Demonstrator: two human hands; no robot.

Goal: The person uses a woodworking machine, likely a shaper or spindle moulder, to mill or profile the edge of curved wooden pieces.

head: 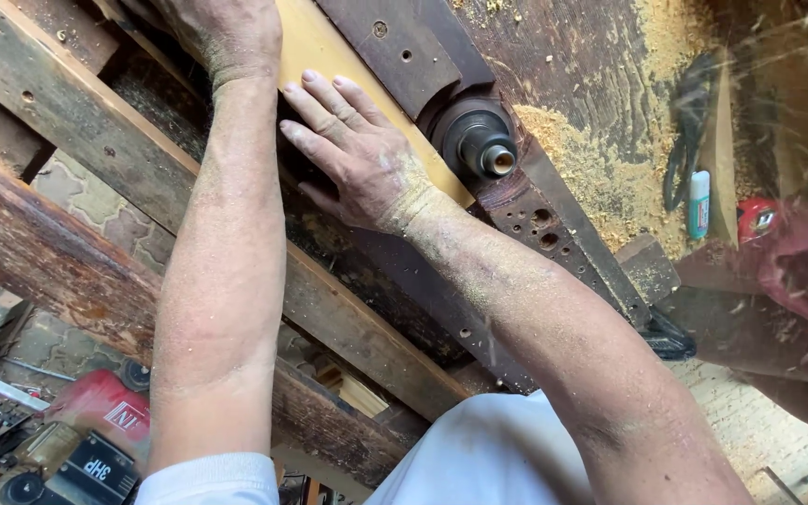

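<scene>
Dust-speckled forearms in white sleeves fill the near view, both reaching up to a pale yellow flat wooden board that lies on the dark, worn wooden machine table, its long edge running against the round dark metal cutter spindle that stands up through the table. Right hand lies flat on the board just beside the spindle, fingers spread and straight, pressing rather than gripping. Left hand rests farther along the same board at the top edge of the view; its fingers are cut off, so I cannot tell how they lie. To do this pass well, I judge, pressure should stay even, down and toward the cutter, with the right fingertips kept on the board's face and never over the edge that meets the spindle. Room is tight there: the hand is near the cutter. Pale loose sawdust is heaped beyond the spindle, and chips are flying at right. Dark timber frame beams run diagonally below the left arm, with open floor and a red motor housing underneath.
</scene>
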